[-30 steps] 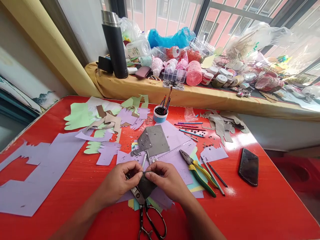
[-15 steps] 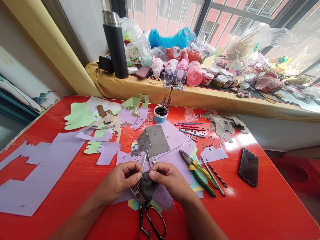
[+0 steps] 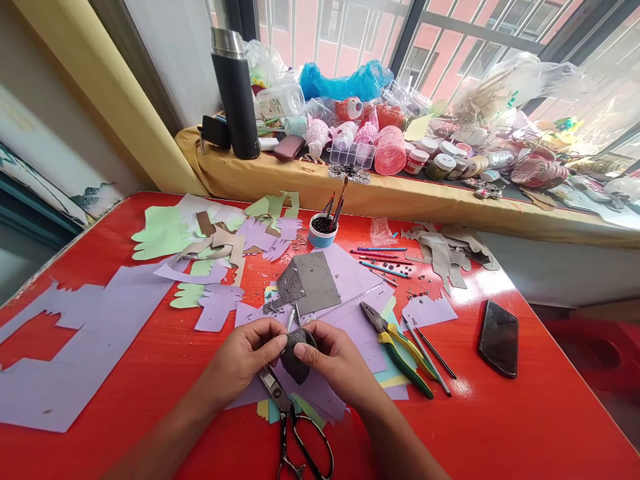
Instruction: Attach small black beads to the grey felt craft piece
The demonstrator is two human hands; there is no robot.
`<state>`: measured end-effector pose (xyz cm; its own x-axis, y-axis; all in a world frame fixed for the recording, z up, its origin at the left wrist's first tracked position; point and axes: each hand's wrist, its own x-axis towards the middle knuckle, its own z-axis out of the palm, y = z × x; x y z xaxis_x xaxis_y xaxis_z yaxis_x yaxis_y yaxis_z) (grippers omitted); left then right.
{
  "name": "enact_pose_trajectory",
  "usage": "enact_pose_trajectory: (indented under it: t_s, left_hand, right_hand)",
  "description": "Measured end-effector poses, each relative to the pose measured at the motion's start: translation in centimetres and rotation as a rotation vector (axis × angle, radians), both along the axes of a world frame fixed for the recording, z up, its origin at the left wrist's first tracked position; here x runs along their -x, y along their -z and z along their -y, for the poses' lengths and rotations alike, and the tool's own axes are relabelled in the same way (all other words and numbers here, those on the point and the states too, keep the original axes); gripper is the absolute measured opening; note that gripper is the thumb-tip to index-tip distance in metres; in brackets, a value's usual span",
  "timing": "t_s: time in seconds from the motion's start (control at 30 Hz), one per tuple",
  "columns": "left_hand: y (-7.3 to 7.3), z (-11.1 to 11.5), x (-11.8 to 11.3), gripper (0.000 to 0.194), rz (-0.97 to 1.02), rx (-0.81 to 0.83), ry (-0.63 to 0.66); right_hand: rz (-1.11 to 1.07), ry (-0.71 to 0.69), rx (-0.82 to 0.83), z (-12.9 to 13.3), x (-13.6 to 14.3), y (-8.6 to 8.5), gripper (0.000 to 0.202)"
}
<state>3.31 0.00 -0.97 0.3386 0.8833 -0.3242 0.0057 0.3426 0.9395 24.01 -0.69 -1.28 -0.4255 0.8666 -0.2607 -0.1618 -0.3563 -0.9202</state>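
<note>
A small dark grey piece of material (image 3: 296, 363) is pinched between both hands, its top edge folded over. My left hand (image 3: 250, 357) grips its left edge with thumb and fingertips. On the right side, my right hand (image 3: 335, 360) presses its thumb on the front of the piece. Black-handled scissors (image 3: 281, 399) lie just below, their blades partly under the piece. Behind the hands, a grey sheet (image 3: 320, 283) and a darker grey scrap (image 3: 290, 283) rest on purple paper (image 3: 357, 337).
Pliers (image 3: 397, 343) lie right of the hands, beside thin rods. A phone (image 3: 499, 339) is farther right. Paper cutouts (image 3: 220, 303) cover the left side. A cup of black beads (image 3: 323, 230) holds brushes. The crowded sill has a black flask (image 3: 236, 100).
The dark grey piece has been folded over at its top and its lower tip sits higher. My right thumb has moved slightly onto its front. The whole view has shifted a little.
</note>
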Motion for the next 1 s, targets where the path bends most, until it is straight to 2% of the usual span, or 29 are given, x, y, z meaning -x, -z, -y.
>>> enact_pose_trajectory:
  t_s: [0.27,0.5,0.77,1.0]
  left_hand:
    - [0.6,0.31,-0.14,0.041,0.048,0.029,0.017]
    - [0.92,0.65,-0.25,0.043,0.088,0.058,-0.019]
    - [0.87,0.46,-0.38,0.036,-0.064,-0.053,-0.025]
    - [0.46,0.6,-0.6,0.033,-0.16,-0.117,-0.005]
  right_hand:
    - [0.004,0.026,0.018,-0.04,0.17,-0.04,0.048]
    - [-0.008,0.008,0.024,-0.22,0.32,-0.17,0.049]
    - [0.061,0.035,-0.039,-0.28,0.45,0.46,0.051]
    - [0.105,0.039,-0.081,-0.2,0.27,0.03,0.051]
